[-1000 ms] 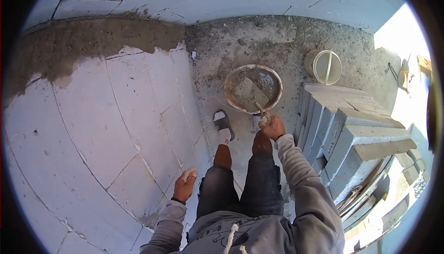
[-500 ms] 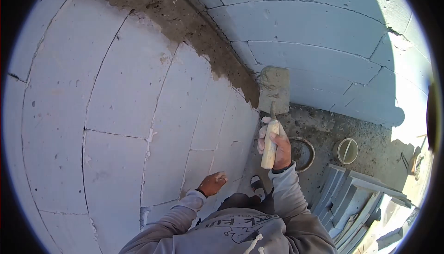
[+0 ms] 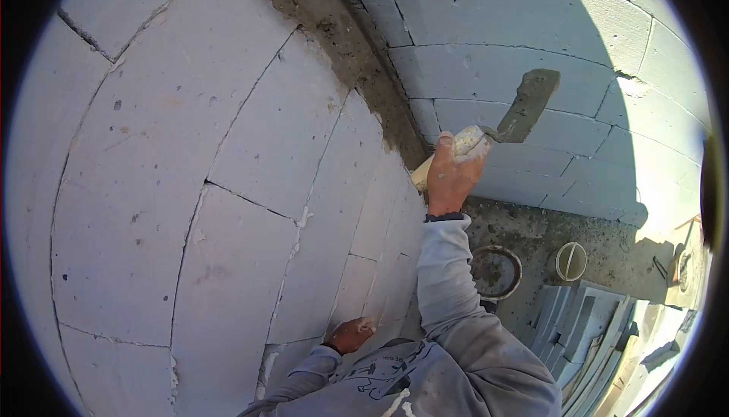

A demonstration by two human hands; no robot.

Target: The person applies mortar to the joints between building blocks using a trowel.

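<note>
My right hand (image 3: 454, 178) is wrapped round the pale handle of a trowel (image 3: 529, 106), in front of the corner where two block walls meet. The trowel's flat blade points up and right, coated with grey mortar, in front of the right block wall (image 3: 471, 75). My left hand (image 3: 352, 335) is low, beside the left block wall (image 3: 250, 265), its fingers curled; whether anything is in them is too small to tell. A brown band of wet mortar (image 3: 357, 60) runs down the corner along the left wall's edge.
On the rough floor (image 3: 524, 223) stand a round dark-rimmed tub (image 3: 519, 273) and a white bucket (image 3: 571, 261). Grey planks or panels (image 3: 588, 326) are stacked at the lower right. A board (image 3: 686, 269) lies at the far right, in sunlight.
My right hand has risen with the trowel, whose blade has swung from upright to leaning right. My left hand has dropped slightly lower in the view. The camera view has shifted.
</note>
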